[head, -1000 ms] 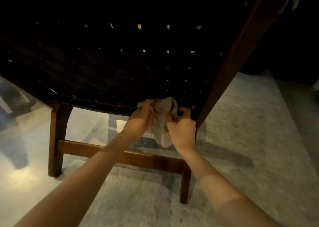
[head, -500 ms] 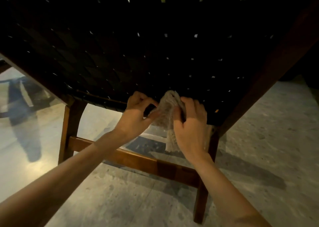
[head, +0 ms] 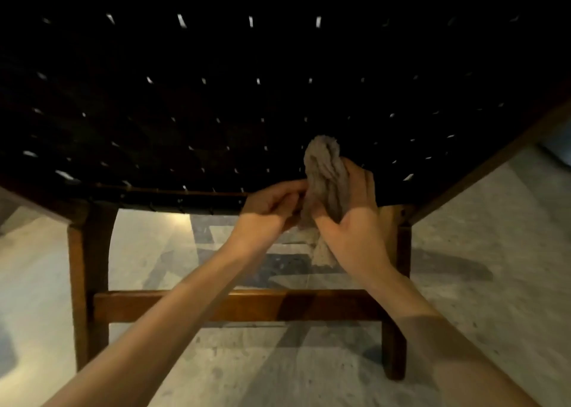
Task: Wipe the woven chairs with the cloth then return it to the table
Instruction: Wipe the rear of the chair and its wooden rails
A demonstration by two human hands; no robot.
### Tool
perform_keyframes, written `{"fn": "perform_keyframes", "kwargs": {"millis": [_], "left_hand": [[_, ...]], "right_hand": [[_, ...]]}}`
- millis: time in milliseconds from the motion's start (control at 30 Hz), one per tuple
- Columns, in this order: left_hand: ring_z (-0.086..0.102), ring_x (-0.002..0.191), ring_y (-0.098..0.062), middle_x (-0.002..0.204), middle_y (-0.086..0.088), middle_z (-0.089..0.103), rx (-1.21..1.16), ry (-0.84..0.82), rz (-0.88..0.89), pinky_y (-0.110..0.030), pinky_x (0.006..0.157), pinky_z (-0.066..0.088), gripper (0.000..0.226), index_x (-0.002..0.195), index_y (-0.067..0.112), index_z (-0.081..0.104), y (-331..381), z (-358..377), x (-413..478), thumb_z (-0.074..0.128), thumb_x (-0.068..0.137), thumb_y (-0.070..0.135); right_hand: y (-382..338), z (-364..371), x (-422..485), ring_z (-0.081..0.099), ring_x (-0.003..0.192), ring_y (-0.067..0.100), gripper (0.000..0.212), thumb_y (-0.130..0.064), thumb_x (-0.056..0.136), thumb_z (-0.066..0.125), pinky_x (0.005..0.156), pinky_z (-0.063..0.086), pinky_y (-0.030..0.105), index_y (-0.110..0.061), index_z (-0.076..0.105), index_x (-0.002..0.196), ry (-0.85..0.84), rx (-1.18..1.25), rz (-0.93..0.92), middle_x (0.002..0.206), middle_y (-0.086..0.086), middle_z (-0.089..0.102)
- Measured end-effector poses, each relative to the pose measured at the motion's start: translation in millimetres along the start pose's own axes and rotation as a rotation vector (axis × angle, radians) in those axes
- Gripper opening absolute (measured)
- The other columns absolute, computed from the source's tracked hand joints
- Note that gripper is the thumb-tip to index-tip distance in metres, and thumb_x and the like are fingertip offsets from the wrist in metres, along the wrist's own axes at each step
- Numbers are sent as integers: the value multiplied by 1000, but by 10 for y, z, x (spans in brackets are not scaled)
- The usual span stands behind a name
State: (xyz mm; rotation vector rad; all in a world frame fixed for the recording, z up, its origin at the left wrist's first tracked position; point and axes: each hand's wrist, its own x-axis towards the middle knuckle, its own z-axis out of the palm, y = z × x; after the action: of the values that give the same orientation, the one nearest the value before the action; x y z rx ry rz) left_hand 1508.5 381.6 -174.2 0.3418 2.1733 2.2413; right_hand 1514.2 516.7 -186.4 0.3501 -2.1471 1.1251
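- Bunched cloth (head: 324, 174) at the front edge of the woven chair (head: 216, 97), the right hand (head: 355, 221) grip wrapped round its middle.
- Left hand (head: 268, 208) apparently pinches its side.
- Soft, light, floppy; best taken mid-bundle.

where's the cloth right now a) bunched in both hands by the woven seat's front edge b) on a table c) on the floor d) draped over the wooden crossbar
a: the right hand grips the bunched cloth, the left hand pinches its side, at the front edge of the woven chair.
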Motion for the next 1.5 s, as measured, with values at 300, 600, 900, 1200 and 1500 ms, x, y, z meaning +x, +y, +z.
{"fn": "perform_keyframes", "kwargs": {"millis": [300,600,900,1200,1500], "left_hand": [[45,119,-17,126,-4,58,960,-65,665,-25,99,39,38,124,13,61,490,-526,-148,59,88,0],[7,145,-24,156,-3,17,1512,29,1179,-46,118,-3,60,147,17,34,977,-589,-163,48,88,13],[8,145,-32,159,-6,11,1807,266,1286,-59,114,2,68,151,25,18,936,-447,172,47,91,22],[-6,146,-25,160,-2,3,1709,170,1187,-48,116,-10,81,151,26,21,646,-573,288,62,81,20],[-9,146,-23,160,0,-2,1715,151,1138,-46,116,-12,90,151,29,16,551,-562,310,67,78,16]], "right_hand": [[-547,-505,137,49,102,36,39,4,78,62,85,48,45,-6,56,115,167,-429,-229,115,17,46],[-1069,-1365,659,39,104,26,29,-11,93,58,89,33,43,-28,47,113,486,-899,-586,115,3,37],[-789,-1304,1003,27,118,32,36,-6,93,52,89,44,48,-28,35,116,621,-948,-518,140,-7,17],[-65,-696,696,28,106,32,35,-3,81,49,85,45,52,-28,45,105,494,-857,-456,116,3,31],[592,-340,216,39,117,48,50,-4,88,39,93,43,51,-26,56,130,-234,-1067,13,138,13,44]]}}
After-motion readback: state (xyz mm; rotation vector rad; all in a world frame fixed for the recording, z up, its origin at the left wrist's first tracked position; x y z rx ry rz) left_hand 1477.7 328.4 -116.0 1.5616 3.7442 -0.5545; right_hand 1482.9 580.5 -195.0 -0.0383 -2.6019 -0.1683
